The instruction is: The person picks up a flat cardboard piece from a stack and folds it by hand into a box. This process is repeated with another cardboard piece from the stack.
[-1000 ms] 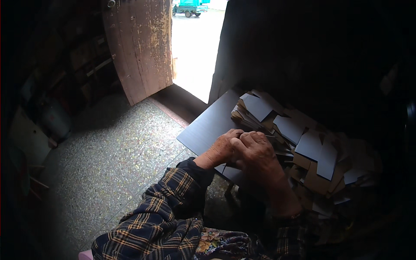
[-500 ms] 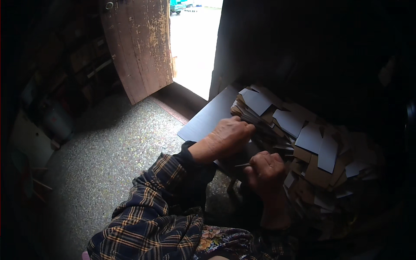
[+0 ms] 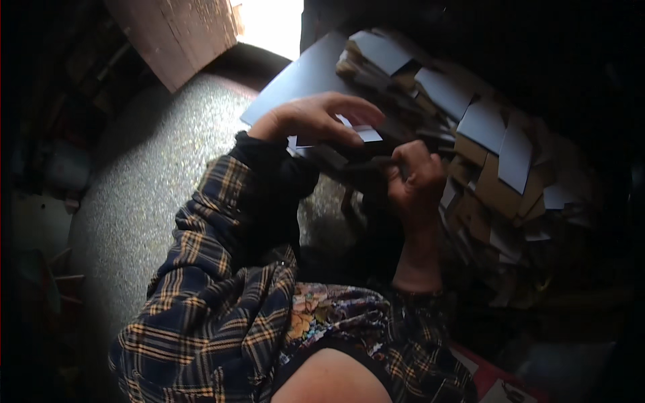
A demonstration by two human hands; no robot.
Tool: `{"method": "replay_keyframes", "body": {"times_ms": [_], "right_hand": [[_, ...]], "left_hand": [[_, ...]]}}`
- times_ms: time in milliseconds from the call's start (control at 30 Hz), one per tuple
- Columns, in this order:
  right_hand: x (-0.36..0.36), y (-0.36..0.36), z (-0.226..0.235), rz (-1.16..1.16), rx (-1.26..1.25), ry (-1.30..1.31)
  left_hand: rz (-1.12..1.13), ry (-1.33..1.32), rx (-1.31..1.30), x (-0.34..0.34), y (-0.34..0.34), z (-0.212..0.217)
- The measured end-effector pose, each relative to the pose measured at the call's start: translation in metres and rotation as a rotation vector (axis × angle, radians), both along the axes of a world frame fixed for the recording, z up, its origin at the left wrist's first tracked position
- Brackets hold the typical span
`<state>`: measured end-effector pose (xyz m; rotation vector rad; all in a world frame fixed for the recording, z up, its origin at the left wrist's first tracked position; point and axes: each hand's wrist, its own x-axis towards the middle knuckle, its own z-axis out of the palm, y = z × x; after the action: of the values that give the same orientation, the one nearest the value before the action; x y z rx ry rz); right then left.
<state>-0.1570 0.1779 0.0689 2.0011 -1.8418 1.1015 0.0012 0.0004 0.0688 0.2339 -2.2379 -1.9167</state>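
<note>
My left hand (image 3: 326,117) is over the near edge of a pale board (image 3: 295,80), thumb and fingers apart. A small white card piece (image 3: 368,133) shows beneath it, between thumb and fingertips; it does not look gripped. To the right, my right hand (image 3: 416,176) is closed in a fist around a thin, narrow tool (image 3: 376,163) that points left. Its kind is too dark to make out. Beside both hands lies a heap of cut cardboard pieces (image 3: 480,124), white on one face and brown on the other.
A worn wooden door (image 3: 181,40) stands ajar at the upper left, with bright light coming through. Speckled floor (image 3: 148,174) lies to the left. Dim objects line the far left side, and the right side is in deep shadow.
The view has tilted downward, so things sit higher. My left hand has gone from closed at the cardboard stack to open, nearer me, over the white piece. My right hand keeps the thin tool.
</note>
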Motion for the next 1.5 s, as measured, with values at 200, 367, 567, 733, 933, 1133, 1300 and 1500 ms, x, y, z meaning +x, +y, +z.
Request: {"method": "replay_keyframes", "body": {"times_ms": [200, 367, 567, 733, 933, 1133, 1300, 1500], "right_hand": [[0.006, 0.001, -0.004, 0.044, 0.046, -0.058], [0.008, 0.002, -0.006, 0.061, 0.003, -0.060], [0.015, 0.001, -0.006, 0.198, -0.004, -0.019], [0.015, -0.001, -0.009, 0.236, -0.039, -0.015], [0.020, -0.001, 0.006, 0.233, 0.092, -0.003], [0.028, -0.005, 0.017, 0.128, 0.251, 0.009], [0.022, -0.006, 0.015, 0.267, 0.271, -0.020], [0.021, -0.009, 0.013, 0.285, 0.323, 0.027]], "left_hand": [[0.065, -0.206, -0.162, 0.018, -0.001, -0.014], [0.204, -0.236, -0.336, 0.021, 0.005, -0.016], [0.212, -0.140, -0.551, 0.002, -0.006, -0.018], [0.146, -0.060, -0.712, -0.024, -0.019, -0.015], [0.165, -0.136, -0.696, -0.025, -0.029, -0.014], [0.211, -0.122, -0.746, -0.032, -0.031, -0.022], [0.201, -0.120, -0.681, -0.028, -0.029, -0.015], [0.250, -0.221, -0.550, -0.026, -0.020, -0.010]]}}
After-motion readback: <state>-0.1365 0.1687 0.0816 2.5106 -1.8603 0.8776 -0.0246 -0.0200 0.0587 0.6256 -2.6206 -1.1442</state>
